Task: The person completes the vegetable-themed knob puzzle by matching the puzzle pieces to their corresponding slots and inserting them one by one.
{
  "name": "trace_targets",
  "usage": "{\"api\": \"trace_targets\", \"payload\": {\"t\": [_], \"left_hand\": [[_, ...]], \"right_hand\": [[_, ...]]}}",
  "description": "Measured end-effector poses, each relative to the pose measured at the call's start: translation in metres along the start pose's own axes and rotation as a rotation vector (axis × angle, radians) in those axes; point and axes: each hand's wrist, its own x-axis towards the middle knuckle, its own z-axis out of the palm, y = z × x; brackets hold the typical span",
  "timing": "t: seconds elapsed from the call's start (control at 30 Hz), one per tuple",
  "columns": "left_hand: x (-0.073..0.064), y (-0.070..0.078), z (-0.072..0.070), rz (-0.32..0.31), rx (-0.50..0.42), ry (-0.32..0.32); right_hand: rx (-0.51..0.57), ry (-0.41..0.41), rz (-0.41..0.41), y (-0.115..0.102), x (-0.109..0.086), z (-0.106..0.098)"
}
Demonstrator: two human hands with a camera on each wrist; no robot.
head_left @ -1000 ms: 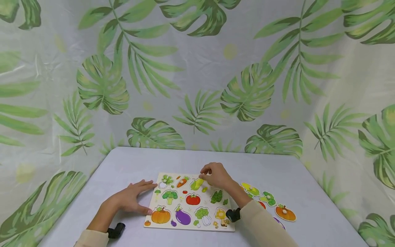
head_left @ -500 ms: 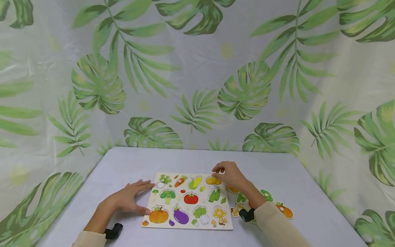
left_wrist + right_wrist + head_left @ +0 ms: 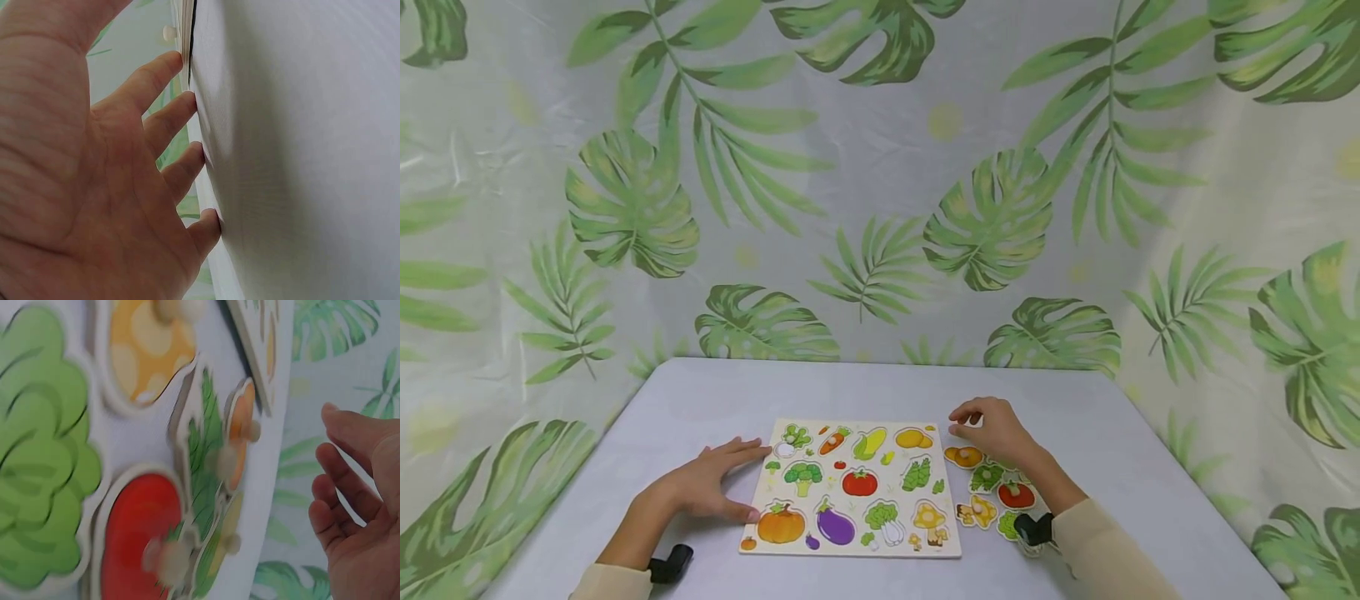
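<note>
My left hand (image 3: 707, 482) lies at the left edge of a vegetable puzzle board (image 3: 842, 552), thumb and fingers spread, touching that edge. In the left wrist view its fingertips (image 3: 203, 219) rest on the white tabletop. My right hand (image 3: 996, 432) hovers right of the board's far corner, fingers loosely bent, holding nothing. Just below it lie knobbed puzzle pieces: potatoes (image 3: 964, 457), a green leafy vegetable (image 3: 985, 477), a tomato (image 3: 1016, 496) and mushrooms (image 3: 976, 512). On the board, knobs show on the carrot piece (image 3: 833, 441) and the radish-like piece (image 3: 792, 442).
More pieces, such as a green one (image 3: 1009, 525), are partly hidden under the right forearm. A white table (image 3: 820, 387) carries everything, with a leaf-patterned curtain (image 3: 880, 167) behind. Each wrist wears a black camera.
My right hand has moved right, from above the corn picture past the potatoes picture to beyond the board, above the loose pieces. The left hand stays at the board's left edge.
</note>
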Motion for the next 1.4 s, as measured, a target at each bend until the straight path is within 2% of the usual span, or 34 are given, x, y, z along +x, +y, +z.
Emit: {"api": "trace_targets", "payload": {"t": [0.2, 0.37, 0.63, 1.03, 1.23, 1.4], "left_hand": [[0.0, -0.003, 0.0, 0.002, 0.02, 0.005], [-0.001, -0.003, -0.003, 0.011, 0.018, 0.006], [-0.003, -0.003, -0.003, 0.0, -0.004, 0.007], [-0.002, -0.003, 0.0, 0.025, 0.003, 0.013], [0.0, -0.001, -0.001, 0.016, 0.008, 0.012], [0.001, 0.0, -0.001, 0.0, 0.016, 0.01]], "right_hand": [[-0.031, 0.011, 0.022, 0.025, -0.005, -0.006], [-0.039, -0.015, 0.072, 0.037, -0.007, -0.014], [-0.023, -0.059, 0.142, 0.05, -0.013, -0.021], [0.003, -0.148, 0.12, 0.065, -0.024, -0.022], [0.063, -0.198, 0.156, 0.069, -0.03, -0.024], [0.085, -0.199, 0.179, 0.074, -0.031, -0.023]]}}
